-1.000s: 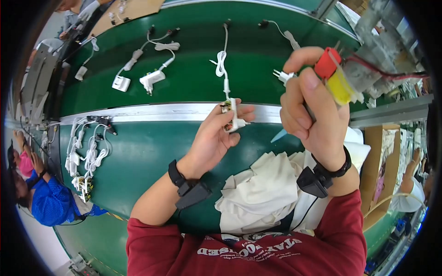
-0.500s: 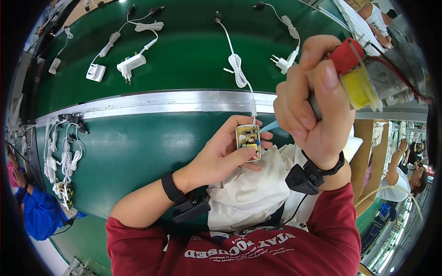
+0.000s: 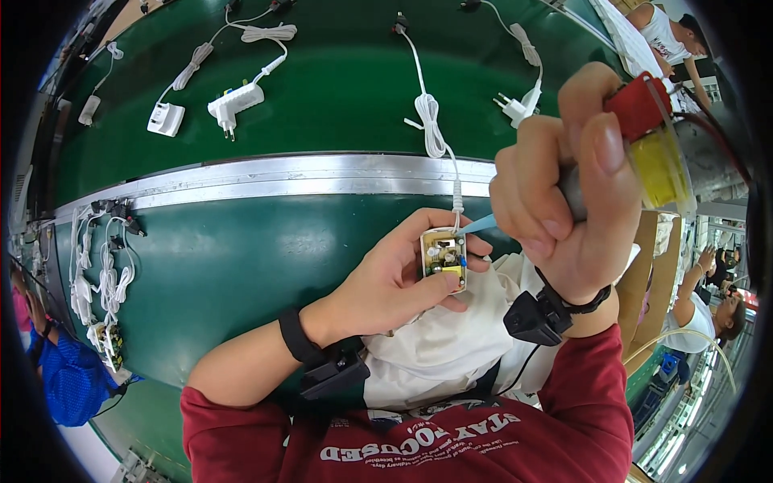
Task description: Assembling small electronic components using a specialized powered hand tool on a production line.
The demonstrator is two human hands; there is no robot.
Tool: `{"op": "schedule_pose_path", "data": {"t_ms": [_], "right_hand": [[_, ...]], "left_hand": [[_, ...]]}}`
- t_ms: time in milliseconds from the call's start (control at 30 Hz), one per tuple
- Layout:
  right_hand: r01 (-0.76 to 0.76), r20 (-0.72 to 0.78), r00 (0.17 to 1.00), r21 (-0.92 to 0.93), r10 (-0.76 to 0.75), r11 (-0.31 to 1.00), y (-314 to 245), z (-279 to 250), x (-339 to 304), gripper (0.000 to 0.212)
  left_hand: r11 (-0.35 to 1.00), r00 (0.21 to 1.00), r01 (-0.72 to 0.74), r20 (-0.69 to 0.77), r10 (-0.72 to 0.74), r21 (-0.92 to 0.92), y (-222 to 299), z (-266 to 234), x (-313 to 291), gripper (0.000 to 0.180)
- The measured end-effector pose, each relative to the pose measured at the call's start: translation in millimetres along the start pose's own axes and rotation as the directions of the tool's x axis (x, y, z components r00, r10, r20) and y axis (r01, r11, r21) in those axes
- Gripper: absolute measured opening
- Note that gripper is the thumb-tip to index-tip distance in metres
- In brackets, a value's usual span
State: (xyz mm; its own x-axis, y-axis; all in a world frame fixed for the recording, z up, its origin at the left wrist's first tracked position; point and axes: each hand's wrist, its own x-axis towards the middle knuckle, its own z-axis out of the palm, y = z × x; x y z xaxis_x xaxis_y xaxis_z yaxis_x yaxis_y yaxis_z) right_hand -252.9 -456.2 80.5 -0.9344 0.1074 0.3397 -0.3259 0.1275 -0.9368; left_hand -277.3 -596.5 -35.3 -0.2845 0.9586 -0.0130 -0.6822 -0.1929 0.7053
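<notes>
My left hand (image 3: 392,278) holds a small open charger case with a circuit board (image 3: 444,259) inside, tilted up toward me. A white cord (image 3: 432,137) runs from the case out across the green belt. My right hand (image 3: 564,193) grips a dispensing tool (image 3: 652,141) with a red cap and a yellow body. Its pale blue nozzle tip (image 3: 477,224) touches the top right corner of the board. A black strap with a small box sits on each wrist. A white cloth (image 3: 439,354) lies on my lap under both hands.
Several white chargers with cords (image 3: 233,105) lie on the green conveyor belt (image 3: 322,80) beyond a metal rail (image 3: 282,181). A bundle of corded boards (image 3: 97,282) lies at the left. Other people sit at the right edge and the lower left.
My left hand has pulled the charger case off the rail toward my lap and turned its open side up. My right hand has come down, bringing the nozzle to the board.
</notes>
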Motion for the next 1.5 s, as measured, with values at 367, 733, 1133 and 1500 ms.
{"op": "schedule_pose_path", "data": {"t_ms": [367, 733, 1133, 1500], "right_hand": [[-0.073, -0.068, 0.995, -0.051, 0.069, 0.996, -10, 15, 3, 0.031], [0.004, 0.012, 1.000, -0.107, -0.003, 0.994, 4, 26, 3, 0.029], [0.003, -0.019, 1.000, -0.102, -0.005, 0.995, 3, 46, 7, 0.031], [-0.008, 0.065, 0.998, -0.110, 0.015, 0.994, 9, 59, 8, 0.035]], "left_hand": [[1.000, 1.000, 0.003, -0.002, -0.003, 0.005, 4, -13, -8, 0.045], [0.978, 0.990, -0.079, -0.128, 0.054, -0.195, 17, -31, -13, 0.039], [0.975, 0.993, -0.077, -0.104, 0.056, -0.207, 22, -41, -22, 0.037], [0.903, 0.994, -0.062, 0.052, 0.093, -0.425, 23, -53, -25, 0.040]]}}
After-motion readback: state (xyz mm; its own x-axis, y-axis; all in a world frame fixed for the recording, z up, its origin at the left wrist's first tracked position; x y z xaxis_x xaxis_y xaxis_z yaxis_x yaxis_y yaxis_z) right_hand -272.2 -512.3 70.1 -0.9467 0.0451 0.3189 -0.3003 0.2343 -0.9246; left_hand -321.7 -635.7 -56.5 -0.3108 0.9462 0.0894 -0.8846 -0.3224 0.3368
